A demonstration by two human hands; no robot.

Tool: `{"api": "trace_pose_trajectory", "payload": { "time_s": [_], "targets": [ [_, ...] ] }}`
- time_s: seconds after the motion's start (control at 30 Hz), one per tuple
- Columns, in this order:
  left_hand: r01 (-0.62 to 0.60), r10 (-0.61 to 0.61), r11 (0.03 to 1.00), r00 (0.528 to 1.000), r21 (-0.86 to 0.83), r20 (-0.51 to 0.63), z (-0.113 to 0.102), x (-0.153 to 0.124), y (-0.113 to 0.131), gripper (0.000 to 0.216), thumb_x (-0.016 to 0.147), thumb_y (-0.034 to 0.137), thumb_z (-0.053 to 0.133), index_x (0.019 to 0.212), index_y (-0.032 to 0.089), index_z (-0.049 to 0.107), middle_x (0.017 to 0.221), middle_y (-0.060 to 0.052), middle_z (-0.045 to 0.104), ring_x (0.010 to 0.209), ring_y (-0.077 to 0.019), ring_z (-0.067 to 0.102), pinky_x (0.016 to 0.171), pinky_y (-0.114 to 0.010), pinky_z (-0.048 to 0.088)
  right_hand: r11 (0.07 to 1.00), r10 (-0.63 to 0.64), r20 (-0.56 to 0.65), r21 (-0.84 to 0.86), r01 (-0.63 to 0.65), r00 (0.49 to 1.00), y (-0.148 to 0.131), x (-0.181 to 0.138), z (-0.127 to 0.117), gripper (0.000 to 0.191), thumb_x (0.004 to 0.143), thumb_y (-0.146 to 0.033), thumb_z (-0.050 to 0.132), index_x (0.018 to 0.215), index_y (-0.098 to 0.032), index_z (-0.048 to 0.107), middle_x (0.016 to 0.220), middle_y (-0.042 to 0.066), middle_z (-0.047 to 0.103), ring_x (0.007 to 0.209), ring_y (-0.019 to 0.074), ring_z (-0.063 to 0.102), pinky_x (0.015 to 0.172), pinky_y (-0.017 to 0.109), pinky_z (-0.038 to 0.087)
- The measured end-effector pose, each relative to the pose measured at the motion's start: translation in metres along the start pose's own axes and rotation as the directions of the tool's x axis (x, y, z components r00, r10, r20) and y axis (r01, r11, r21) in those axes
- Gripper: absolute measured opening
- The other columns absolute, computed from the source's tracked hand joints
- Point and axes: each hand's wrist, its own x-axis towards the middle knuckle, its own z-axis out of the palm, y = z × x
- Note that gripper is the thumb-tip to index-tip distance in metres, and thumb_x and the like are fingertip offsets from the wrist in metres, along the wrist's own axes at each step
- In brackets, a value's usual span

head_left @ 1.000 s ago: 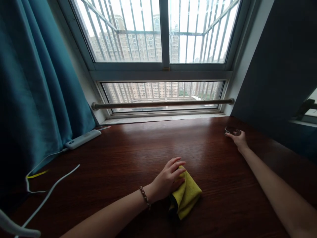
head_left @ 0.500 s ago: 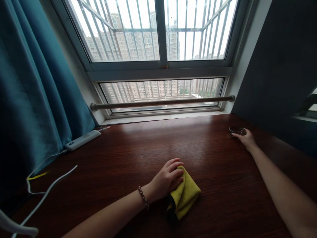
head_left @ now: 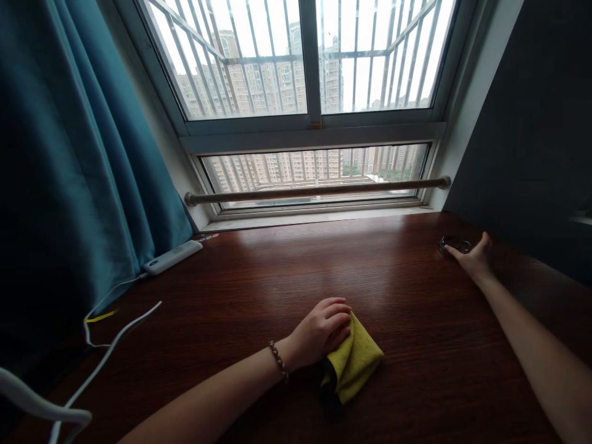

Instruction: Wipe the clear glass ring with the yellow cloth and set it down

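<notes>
My left hand (head_left: 319, 332), with a beaded bracelet on its wrist, rests on the dark red-brown tabletop (head_left: 259, 271). Its fingers curl over the upper left part of a folded yellow cloth (head_left: 358, 364) with a dark edge. At the far right, my right hand (head_left: 476, 262) is stretched out with thumb and fingers spread apart. Just beyond its thumb sits a small, clear glass object (head_left: 456, 244), perhaps an ashtray or low dish; the thumb overlaps its near edge, and I cannot tell whether they touch.
A white power strip (head_left: 173, 257) lies at the back left beside the blue curtain (head_left: 124, 172). White cables (head_left: 111, 348) and a yellow strip (head_left: 102, 316) are on the left. Behind the table, a metal rail (head_left: 319, 191) crosses the window; a dark wall (head_left: 527, 160) stands right.
My right hand's fingers have opened away from the glass object, which stays on the table. My left hand still grips the cloth in about the same place. The view has shifted slightly.
</notes>
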Motion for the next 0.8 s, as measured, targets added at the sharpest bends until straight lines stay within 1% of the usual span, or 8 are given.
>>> {"api": "trace_pose_trajectory", "payload": {
  "time_s": [0.1,0.2,0.27,0.37,0.43,0.5,0.63,0.8],
  "targets": [
    [-0.006,0.006,1.0,1.0,-0.002,0.012,0.0,0.002,0.0,0.018,0.088,0.019,0.048,0.104,0.014,0.055,0.109,-0.007,0.056,0.111,-0.0179,0.043,0.1,-0.034,0.035,0.971,-0.239,-0.093,-0.005,0.24,0.966,-0.085,-0.009,-0.012,0.076,0.07,-0.038,0.071,0.129,-0.006,0.035,0.127,0.023,0.035,0.119,0.033,0.032,0.101,0.041,0.025],
    [0.009,-0.009,1.0,1.0,-0.023,0.005,-0.001,0.003,-0.001,0.018,0.089,0.019,0.046,0.103,0.015,0.055,0.108,-0.007,0.058,0.109,-0.0186,0.046,0.1,-0.036,0.033,0.906,-0.336,0.177,0.328,0.267,0.925,-0.194,-0.052,-0.029,0.034,0.085,-0.035,0.057,0.112,-0.015,0.05,0.099,0.01,0.057,0.087,0.0203,0.056,0.078,0.031,0.045],
    [0.038,-0.038,0.996,0.999,-0.078,0.002,-0.001,0.003,-0.002,0.018,0.089,0.019,0.045,0.103,0.015,0.056,0.107,-0.007,0.059,0.108,-0.0194,0.047,0.099,-0.037,0.033,0.8,-0.555,0.403,0.498,0.335,0.728,-0.256,-0.102,-0.043,0.022,0.086,-0.035,0.055,0.098,-0.016,0.055,0.076,0.003,0.058,0.065,0.0151,0.056,0.061,0.025,0.045],
    [0.113,-0.121,0.971,0.992,-0.212,-0.024,-0.002,0.002,-0.004,0.02,0.089,0.02,0.045,0.102,0.014,0.058,0.106,-0.008,0.059,0.106,-0.0193,0.049,0.097,-0.035,0.037,0.648,-0.761,0.587,0.657,0.385,0.276,-0.305,-0.184,-0.057,0.052,0.076,-0.055,0.062,0.105,-0.013,0.052,0.082,0.007,0.059,0.071,0.0197,0.056,0.063,0.028,0.044],
    [0.181,-0.206,0.932,0.978,-0.315,-0.045,-0.002,0.001,-0.005,0.02,0.09,0.021,0.045,0.102,0.014,0.059,0.106,-0.008,0.059,0.106,-0.0184,0.05,0.094,-0.032,0.039,0.645,-0.725,0.678,0.612,0.458,0.117,-0.311,-0.225,-0.058,0.072,0.068,-0.062,0.065,0.115,-0.011,0.048,0.085,0.009,0.059,0.071,0.0241,0.056,0.063,0.033,0.045],
    [0.244,-0.287,0.88,0.957,-0.407,-0.047,-0.002,0.001,-0.006,0.02,0.09,0.022,0.045,0.1,0.014,0.06,0.106,-0.007,0.059,0.105,-0.0179,0.051,0.093,-0.03,0.041,0.646,-0.667,0.743,0.539,0.541,0.055,-0.306,-0.249,-0.054,0.067,0.07,-0.054,0.067,0.118,-0.012,0.047,0.085,0.008,0.058,0.068,0.025,0.056,0.058,0.034,0.045],
    [0.326,-0.404,0.801,0.913,-0.503,-0.051,-0.003,0.001,-0.008,0.022,0.09,0.025,0.045,0.1,0.014,0.061,0.104,-0.007,0.061,0.1,-0.0186,0.054,0.089,-0.029,0.043,0.739,-0.647,0.74,0.55,0.39,0.184,-0.298,-0.258,-0.047,0.029,0.077,-0.027,0.059,0.102,-0.014,0.051,0.079,0.006,0.057,0.066,0.0203,0.054,0.055,0.029,0.042],
    [0.28,-0.476,0.852,0.764,-0.442,-0.435,-0.007,-0.002,-0.012,0.031,0.094,0.029,0.035,0.121,0.016,0.043,0.123,-0.01,0.048,0.114,-0.02,0.043,0.1,-0.038,0.033,0.703,-0.403,0.763,0.612,-0.362,0.505,-0.303,-0.224,-0.041,0.019,0.078,-0.027,0.054,0.094,-0.017,0.05,0.07,0.001,0.05,0.054,0.0118,0.046,0.045,0.02,0.035]
  ]
}}
